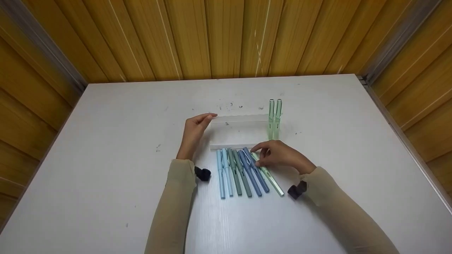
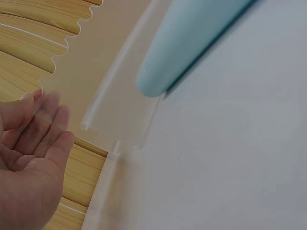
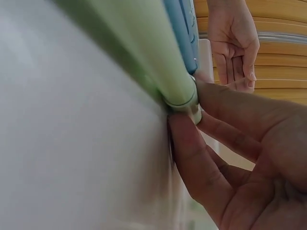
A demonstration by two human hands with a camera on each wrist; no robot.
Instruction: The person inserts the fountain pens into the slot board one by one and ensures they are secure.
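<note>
A clear stand (image 1: 242,119) with a wavy back edge sits at the middle of the table. My left hand (image 1: 195,131) pinches its upper left corner; in the left wrist view the fingers (image 2: 53,120) show through the clear panel. Two light green pens (image 1: 274,120) stand upright at the stand's right end. In front lies a row of pens: light blue (image 1: 220,174), grey-green (image 1: 243,176), dark blue (image 1: 259,176) and one light green pen (image 1: 273,180) at the right. My right hand (image 1: 282,155) grips that light green pen's far end between thumb and fingers.
The white table (image 1: 116,158) carries small dark marks. Yellow wood-patterned panels (image 1: 226,38) rise behind it and at both sides. A black wrist camera (image 1: 202,174) is strapped at the left cuff, another (image 1: 297,190) at the right.
</note>
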